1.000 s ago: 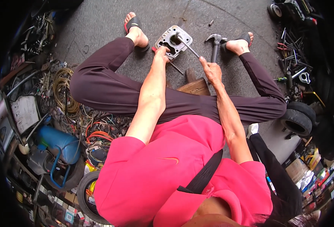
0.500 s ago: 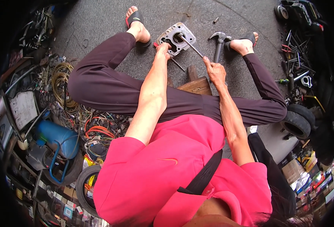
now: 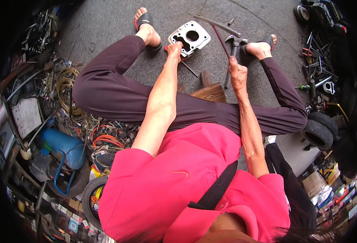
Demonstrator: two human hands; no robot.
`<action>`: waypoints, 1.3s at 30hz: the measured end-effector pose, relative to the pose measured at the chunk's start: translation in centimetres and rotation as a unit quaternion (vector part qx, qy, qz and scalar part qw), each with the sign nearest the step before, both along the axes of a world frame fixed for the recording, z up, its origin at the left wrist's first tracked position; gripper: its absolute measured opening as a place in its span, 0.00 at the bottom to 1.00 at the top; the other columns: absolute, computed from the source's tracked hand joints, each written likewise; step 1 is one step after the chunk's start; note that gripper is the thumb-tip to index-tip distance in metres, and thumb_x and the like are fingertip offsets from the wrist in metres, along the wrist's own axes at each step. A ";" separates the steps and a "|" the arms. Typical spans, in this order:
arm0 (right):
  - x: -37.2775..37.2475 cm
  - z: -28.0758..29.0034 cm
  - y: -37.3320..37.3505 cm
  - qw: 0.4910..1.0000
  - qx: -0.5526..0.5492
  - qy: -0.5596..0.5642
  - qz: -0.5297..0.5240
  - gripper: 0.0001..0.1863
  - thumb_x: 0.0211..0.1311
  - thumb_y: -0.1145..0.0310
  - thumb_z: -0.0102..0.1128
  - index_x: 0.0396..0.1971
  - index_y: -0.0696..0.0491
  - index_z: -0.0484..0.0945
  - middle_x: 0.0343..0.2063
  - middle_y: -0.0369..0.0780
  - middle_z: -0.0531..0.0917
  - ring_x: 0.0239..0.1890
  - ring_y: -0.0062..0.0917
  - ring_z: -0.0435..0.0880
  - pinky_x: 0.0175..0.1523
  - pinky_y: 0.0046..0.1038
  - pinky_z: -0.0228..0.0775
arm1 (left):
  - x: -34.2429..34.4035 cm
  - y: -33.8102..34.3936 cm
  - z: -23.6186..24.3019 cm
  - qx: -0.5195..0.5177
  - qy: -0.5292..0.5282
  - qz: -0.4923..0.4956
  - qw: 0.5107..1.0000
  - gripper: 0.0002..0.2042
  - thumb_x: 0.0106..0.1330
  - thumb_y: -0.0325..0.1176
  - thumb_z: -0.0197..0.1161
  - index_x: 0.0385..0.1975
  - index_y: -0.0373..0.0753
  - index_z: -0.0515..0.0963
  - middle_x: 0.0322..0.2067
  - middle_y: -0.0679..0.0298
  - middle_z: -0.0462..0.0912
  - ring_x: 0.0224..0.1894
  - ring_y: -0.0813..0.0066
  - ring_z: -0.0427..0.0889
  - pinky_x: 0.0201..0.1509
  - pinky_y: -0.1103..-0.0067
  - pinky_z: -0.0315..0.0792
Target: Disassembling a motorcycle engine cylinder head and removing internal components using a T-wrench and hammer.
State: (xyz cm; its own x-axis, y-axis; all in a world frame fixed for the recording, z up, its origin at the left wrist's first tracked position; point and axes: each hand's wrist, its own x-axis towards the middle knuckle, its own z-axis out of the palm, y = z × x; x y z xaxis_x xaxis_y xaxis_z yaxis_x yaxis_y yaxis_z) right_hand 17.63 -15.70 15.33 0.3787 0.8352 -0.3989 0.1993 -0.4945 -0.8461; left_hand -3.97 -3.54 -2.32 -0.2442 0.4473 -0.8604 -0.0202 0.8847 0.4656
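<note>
A pale metal engine cylinder block [image 3: 201, 43] with a round bore and a side opening lies on the floor between my feet. My left hand [image 3: 174, 50] is closed on its near left edge, fingertips at the side opening. A thin shaft [image 3: 190, 69] sticks out beside that hand, and a bit of red shows at the wrist. My right hand [image 3: 238, 75] grips the thin dark handle of a T-shaped metal tool [image 3: 221, 39], raised right of the block. The tool's long grey crossbar passes near the head of a claw hammer [image 3: 232, 52] lying on the floor.
A wooden stool [image 3: 210, 93] shows between my thighs. Loose hand tools [image 3: 318, 60] and tyres [image 3: 318, 131] lie on the right. Tangled wires [image 3: 95, 117] and a blue compressor [image 3: 65, 148] stand on the left. A small metal piece [image 3: 231, 22] lies beyond the hammer.
My right hand has drawn the T-shaped tool out of the block's bore and moved it to the right. The bore is uncovered, and the block has shifted slightly under my left hand.
</note>
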 end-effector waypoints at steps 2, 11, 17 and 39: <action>0.1 -0.5 0.0 0.998 -0.054 -0.028 0.025 0.37 0.60 0.37 0.52 0.07 0.57 0.65 0.08 0.32 0.61 0.15 0.18 0.59 0.22 0.29 0.50 | 0.0 -0.1 0.3 0.003 0.010 -0.003 1.000 0.19 0.45 0.30 0.59 0.37 0.22 0.76 0.33 0.51 0.79 0.33 0.64 0.77 0.36 0.69 0.71; -0.8 -2.0 -0.2 0.966 -0.163 -0.162 0.118 0.42 0.58 0.31 0.45 0.12 0.62 0.72 0.09 0.44 0.70 0.16 0.33 0.69 0.28 0.38 0.61 | 0.3 0.2 3.2 -0.038 -0.089 0.024 0.995 0.19 0.52 0.28 0.57 0.46 0.32 0.72 0.44 0.52 0.77 0.43 0.54 0.79 0.37 0.54 0.79; -0.1 -2.2 0.1 0.993 -0.088 -0.062 0.040 0.39 0.60 0.36 0.51 0.07 0.60 0.64 0.08 0.33 0.59 0.15 0.17 0.58 0.21 0.31 0.49 | 0.5 0.3 3.7 -0.052 -0.137 0.077 0.986 0.18 0.53 0.29 0.55 0.45 0.31 0.72 0.42 0.51 0.77 0.39 0.54 0.80 0.31 0.56 0.79; -1.9 -2.3 0.0 0.969 -0.146 -0.167 0.107 0.43 0.58 0.30 0.42 0.13 0.60 0.75 0.09 0.46 0.70 0.16 0.36 0.70 0.29 0.39 0.63 | 0.4 0.6 3.7 -0.040 -0.074 0.047 0.995 0.20 0.51 0.26 0.57 0.47 0.30 0.71 0.43 0.49 0.76 0.40 0.53 0.79 0.33 0.51 0.78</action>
State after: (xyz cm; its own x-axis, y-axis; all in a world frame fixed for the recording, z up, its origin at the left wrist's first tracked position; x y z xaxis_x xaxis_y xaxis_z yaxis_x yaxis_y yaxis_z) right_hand 15.69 -15.66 13.00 0.3581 0.7791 -0.5146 0.5628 -0.6199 -0.5469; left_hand -3.55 -2.94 1.37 -0.1494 0.3575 -0.9219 -0.1684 0.9095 0.3800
